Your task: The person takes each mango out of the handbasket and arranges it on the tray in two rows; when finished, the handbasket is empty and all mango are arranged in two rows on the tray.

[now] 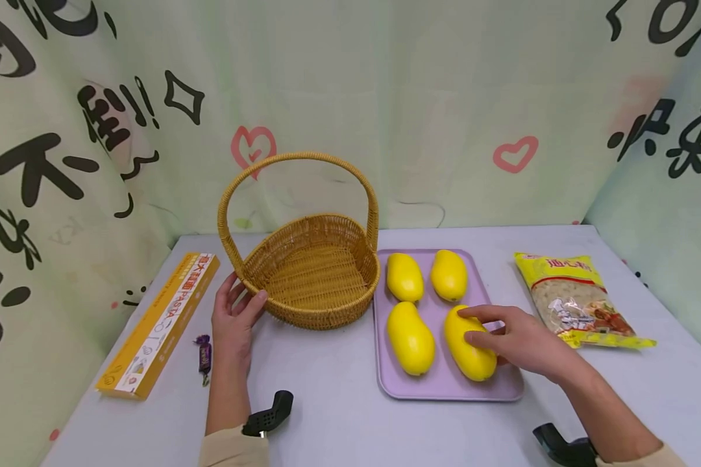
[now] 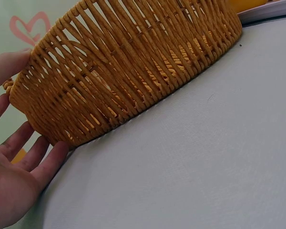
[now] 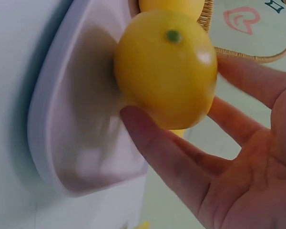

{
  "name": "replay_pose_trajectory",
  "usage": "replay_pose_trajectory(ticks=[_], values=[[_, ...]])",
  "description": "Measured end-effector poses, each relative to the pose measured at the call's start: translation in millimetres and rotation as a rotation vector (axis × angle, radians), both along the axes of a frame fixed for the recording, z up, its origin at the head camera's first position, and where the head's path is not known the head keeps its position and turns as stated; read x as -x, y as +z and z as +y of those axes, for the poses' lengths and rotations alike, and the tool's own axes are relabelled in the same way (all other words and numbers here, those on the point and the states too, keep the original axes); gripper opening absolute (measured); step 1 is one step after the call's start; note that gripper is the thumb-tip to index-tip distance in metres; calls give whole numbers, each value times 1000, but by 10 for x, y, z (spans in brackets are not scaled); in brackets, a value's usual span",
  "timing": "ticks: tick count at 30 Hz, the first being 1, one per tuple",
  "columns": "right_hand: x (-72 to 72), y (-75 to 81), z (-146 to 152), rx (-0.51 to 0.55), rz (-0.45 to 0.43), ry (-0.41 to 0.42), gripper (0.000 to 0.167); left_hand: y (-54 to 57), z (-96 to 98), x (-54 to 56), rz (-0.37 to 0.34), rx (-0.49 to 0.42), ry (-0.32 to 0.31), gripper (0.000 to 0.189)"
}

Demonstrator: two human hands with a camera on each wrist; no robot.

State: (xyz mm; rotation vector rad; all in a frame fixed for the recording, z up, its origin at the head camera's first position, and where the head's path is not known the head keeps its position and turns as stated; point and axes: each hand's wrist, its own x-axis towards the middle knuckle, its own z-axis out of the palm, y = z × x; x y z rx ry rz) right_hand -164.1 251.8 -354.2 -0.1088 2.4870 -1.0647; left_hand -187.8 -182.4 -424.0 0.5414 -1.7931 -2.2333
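A wicker basket (image 1: pixel 315 272) with a tall arched handle stands on the table. My left hand (image 1: pixel 237 318) holds its left side, the thumb at the rim and the other fingers against the outer wall. In the left wrist view, fingertips touch the woven side (image 2: pixel 124 67) low down. To the right, several smooth yellow oblong fruits, shaped like mangoes, lie on a lilac tray (image 1: pixel 388 388). My right hand (image 1: pixel 528 340) grips the front-right yellow fruit (image 1: pixel 467 353) between thumb and fingers. A green spot marks that fruit's end (image 3: pixel 164 71) in the right wrist view.
On the left lie a long orange pasta box (image 1: pixel 160 324) and a small purple-wrapped candy (image 1: pixel 204 357). A yellow-topped food bag (image 1: pixel 578 298) lies right of the tray. Behind the table hangs a pale printed curtain (image 1: pixel 444 117).
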Motion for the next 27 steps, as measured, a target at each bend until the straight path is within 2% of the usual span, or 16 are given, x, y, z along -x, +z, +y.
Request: replay_pose_trajectory(ticks=[3,5,9,18,27], values=[[10,-27,19,41,-25,6,73,2,12,9,3,0,-2,77],[14,-35,18,64,-31,2,75,4,18,12,6,3,0,77],[16,-46,-2,84,-32,-17,75,5,21,6,8,7,0,78],[36,14,22,20,-35,-24,70,7,6,-4,-6,14,8,76],[63,-15,20,89,-75,-36,65,21,-1,-2,-6,13,4,76]])
